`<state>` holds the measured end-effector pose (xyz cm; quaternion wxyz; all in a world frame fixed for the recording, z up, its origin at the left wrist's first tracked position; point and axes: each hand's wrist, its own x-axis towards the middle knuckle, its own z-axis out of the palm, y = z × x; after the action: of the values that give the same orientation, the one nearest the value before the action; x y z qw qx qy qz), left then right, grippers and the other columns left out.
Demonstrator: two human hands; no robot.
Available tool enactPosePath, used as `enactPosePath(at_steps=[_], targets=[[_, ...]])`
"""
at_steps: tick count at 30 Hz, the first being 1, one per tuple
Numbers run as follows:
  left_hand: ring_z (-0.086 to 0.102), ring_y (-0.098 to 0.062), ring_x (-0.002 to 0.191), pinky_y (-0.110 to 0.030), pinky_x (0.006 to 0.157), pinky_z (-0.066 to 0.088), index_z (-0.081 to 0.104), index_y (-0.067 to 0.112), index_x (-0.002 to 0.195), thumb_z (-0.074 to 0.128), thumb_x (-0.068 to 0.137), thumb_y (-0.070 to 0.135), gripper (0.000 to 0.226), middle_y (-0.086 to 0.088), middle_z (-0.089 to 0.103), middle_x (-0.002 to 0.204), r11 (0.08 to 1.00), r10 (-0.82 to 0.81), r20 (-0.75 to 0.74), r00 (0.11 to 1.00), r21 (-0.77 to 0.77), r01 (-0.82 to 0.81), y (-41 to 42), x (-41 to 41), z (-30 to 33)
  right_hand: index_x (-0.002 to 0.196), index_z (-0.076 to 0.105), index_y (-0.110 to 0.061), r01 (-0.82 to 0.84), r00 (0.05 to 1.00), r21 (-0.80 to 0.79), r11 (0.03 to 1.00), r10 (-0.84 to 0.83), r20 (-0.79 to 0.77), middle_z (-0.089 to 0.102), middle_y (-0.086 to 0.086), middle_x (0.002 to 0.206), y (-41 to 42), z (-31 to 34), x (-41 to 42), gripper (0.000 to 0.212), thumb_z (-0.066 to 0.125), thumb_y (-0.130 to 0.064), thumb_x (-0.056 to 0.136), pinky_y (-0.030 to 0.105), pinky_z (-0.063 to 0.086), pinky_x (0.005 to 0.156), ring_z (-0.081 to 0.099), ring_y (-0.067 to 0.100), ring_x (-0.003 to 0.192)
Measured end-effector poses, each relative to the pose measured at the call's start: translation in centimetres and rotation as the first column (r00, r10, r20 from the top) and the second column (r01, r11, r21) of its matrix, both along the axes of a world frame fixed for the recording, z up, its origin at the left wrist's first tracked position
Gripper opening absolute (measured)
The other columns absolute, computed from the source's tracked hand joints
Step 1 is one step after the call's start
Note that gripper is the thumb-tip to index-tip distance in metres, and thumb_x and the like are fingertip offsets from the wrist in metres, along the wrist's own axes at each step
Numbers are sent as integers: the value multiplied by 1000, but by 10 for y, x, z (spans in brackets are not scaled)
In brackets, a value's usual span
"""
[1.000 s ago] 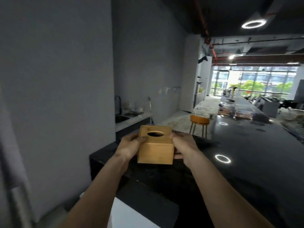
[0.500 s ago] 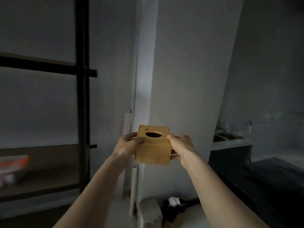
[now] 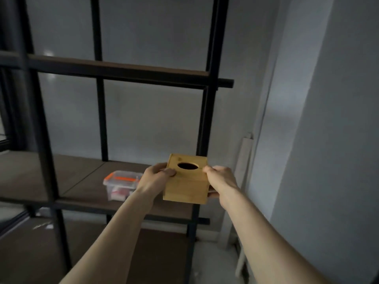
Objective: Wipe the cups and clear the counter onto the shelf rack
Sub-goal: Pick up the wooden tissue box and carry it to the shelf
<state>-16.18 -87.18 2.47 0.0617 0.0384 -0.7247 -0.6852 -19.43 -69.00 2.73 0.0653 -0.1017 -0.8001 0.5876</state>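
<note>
A wooden tissue box (image 3: 185, 186) with an oval hole in its top is held in the air between both hands. My left hand (image 3: 154, 178) grips its left side and my right hand (image 3: 222, 182) grips its right side. The box hangs in front of the right end of the black metal shelf rack (image 3: 114, 69), just above the brown middle shelf board (image 3: 82, 177). No cups are in view.
A clear plastic container with an orange lid (image 3: 122, 184) sits on the middle shelf, left of the box. A black upright post (image 3: 202, 130) stands right behind the box. A pale rolled tube (image 3: 245, 154) leans in the wall corner to the right.
The view has swung left from the dark counter to the shelf rack. Both hands kept hold of the wooden box, which now sits in front of the middle shelf.
</note>
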Motion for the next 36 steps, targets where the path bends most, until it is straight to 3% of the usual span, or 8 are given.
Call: enactPosePath(at_steps=[5, 17, 21, 24, 27, 29, 32, 36], targets=[[61, -13, 96, -33, 86, 49, 62, 19, 128, 64, 93, 22, 35, 1, 66, 106, 999, 46, 39, 998, -4, -46, -33, -50, -22, 117, 70, -17, -65, 998, -1, 998, 65, 21, 73, 7, 105, -35, -23, -59, 33, 59, -37, 94, 48, 64, 82, 70, 29, 94], [58, -11, 92, -23, 70, 47, 55, 14, 138, 63, 94, 19, 45, 3, 62, 102, 996, 68, 162, 984, -71, -57, -76, -230, -65, 125, 64, -19, -92, 992, 15, 996, 90, 87, 68, 5, 110, -78, -73, -236, 33, 59, -37, 98, 43, 63, 80, 67, 25, 98], [53, -2, 84, -17, 63, 41, 57, 16, 127, 59, 96, 19, 32, 9, 59, 96, 997, 55, 194, 980, -67, -42, -88, -276, -91, 124, 64, -19, -68, 986, 33, 997, 62, 153, 67, 5, 110, -91, -96, -278, 32, 60, -37, 98, 47, 62, 83, 66, 26, 100], [58, -6, 90, -21, 71, 46, 57, 18, 130, 61, 95, 19, 36, 2, 64, 108, 999, 12, 243, 970, -51, 1, -103, -313, -116, 117, 64, -21, -50, 979, 55, 997, 38, 199, 66, 3, 106, -104, -114, -310, 25, 60, -37, 97, 47, 62, 85, 66, 25, 98], [63, -20, 103, -41, 94, 53, 58, 17, 131, 64, 92, 20, 40, -5, 67, 115, 1000, -25, 298, 954, -4, 27, -123, -353, -145, 106, 57, -25, -32, 969, 71, 997, 14, 246, 60, -4, 94, -119, -133, -339, 13, 59, -35, 98, 45, 62, 86, 63, 19, 91], [64, -25, 108, -49, 100, 51, 57, 21, 133, 66, 90, 22, 44, -6, 67, 119, 998, -60, 320, 945, 4, 62, -134, -379, -162, 112, 56, -25, -13, 963, 73, 997, -7, 271, 54, -9, 89, -131, -146, -358, 16, 58, -34, 99, 43, 61, 86, 59, 15, 86], [64, -23, 109, -48, 101, 51, 58, 21, 127, 67, 88, 20, 39, -1, 68, 116, 997, -75, 342, 937, 5, 78, -150, -412, -185, 127, 58, -21, 9, 947, 75, 997, -33, 319, 55, -8, 92, -148, -165, -383, 30, 58, -34, 100, 45, 59, 91, 61, 20, 97], [61, -14, 103, -40, 100, 49, 54, 30, 116, 62, 90, 10, 33, 10, 65, 104, 994, -96, 359, 928, -19, 110, -160, -443, -213, 131, 57, -23, 36, 924, 52, 998, -53, 378, 58, -7, 101, -164, -195, -409, 34, 58, -36, 99, 48, 57, 95, 62, 22, 101]])
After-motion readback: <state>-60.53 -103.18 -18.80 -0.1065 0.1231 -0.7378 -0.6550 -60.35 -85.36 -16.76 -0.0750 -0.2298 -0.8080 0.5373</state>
